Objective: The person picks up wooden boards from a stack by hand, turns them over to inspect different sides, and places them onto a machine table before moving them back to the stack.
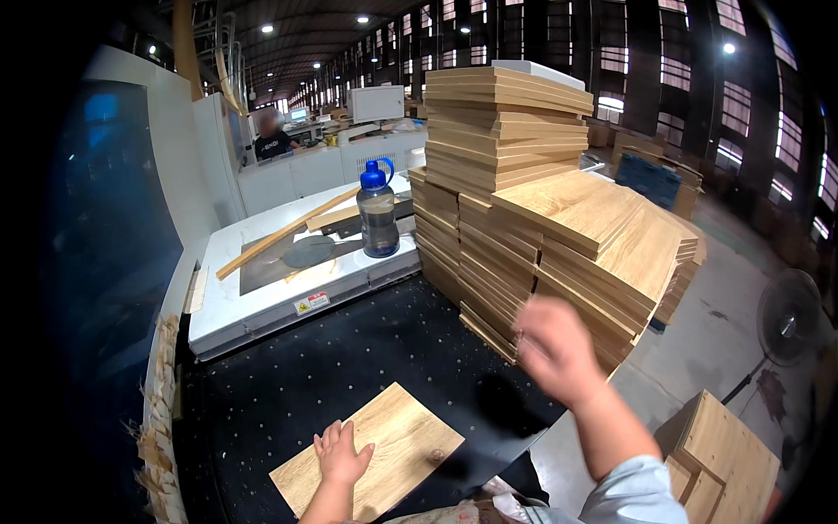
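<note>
A wood-grain board [403, 441] lies at a slant on the black dotted tabletop [349, 349] close to me. My left hand [342, 456] rests flat on its left part, fingers spread. To the right, my right hand [559, 349] is raised in front of the tall stack of wood-grain boards [497, 262]. Motion blurs its fingers, so whether it grips anything does not show.
Behind the black surface, a white machine top [262, 314] carries a blue-capped water bottle [378, 214] and wood strips [288, 234]. A fan [790, 323] and a wooden box [724, 463] stand at right. Another person [272, 140] sits far back.
</note>
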Demonstrator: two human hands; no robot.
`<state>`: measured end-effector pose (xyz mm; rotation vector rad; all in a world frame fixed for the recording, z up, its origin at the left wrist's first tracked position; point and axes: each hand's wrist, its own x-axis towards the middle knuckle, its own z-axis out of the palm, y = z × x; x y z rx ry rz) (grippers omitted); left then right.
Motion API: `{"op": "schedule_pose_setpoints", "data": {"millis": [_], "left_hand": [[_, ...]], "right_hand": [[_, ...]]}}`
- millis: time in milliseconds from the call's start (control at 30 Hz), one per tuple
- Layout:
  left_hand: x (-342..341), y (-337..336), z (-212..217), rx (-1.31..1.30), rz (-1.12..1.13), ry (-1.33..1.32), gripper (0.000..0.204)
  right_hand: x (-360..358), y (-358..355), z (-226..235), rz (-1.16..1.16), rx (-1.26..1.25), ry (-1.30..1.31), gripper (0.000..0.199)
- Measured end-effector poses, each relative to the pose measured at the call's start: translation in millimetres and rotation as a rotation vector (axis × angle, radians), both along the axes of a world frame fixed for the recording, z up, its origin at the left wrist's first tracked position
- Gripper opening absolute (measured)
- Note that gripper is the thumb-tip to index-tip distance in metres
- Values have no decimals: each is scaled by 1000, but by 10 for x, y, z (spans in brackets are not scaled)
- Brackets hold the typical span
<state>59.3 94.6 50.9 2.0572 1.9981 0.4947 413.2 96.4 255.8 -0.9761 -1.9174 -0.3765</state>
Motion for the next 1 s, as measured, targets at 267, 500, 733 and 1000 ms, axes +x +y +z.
{"op": "schedule_pose_setpoints", "data": {"millis": [267,500,733,1000], "left_hand": [[-23,36,-101,79,-23,-54,61],[-57,1,-79,69,-18,-83,59],[-21,24,-74,66,-8,-78,58],[763,145,952,36,-677,-880,59]], "right_hand": [[534,626,958,-872,-175,-459,21],[710,697,831,-906,-182,-570,15],[535,256,746,-805,168,-777,16],[-500,-432,859,-407,331,-657,25]]}}
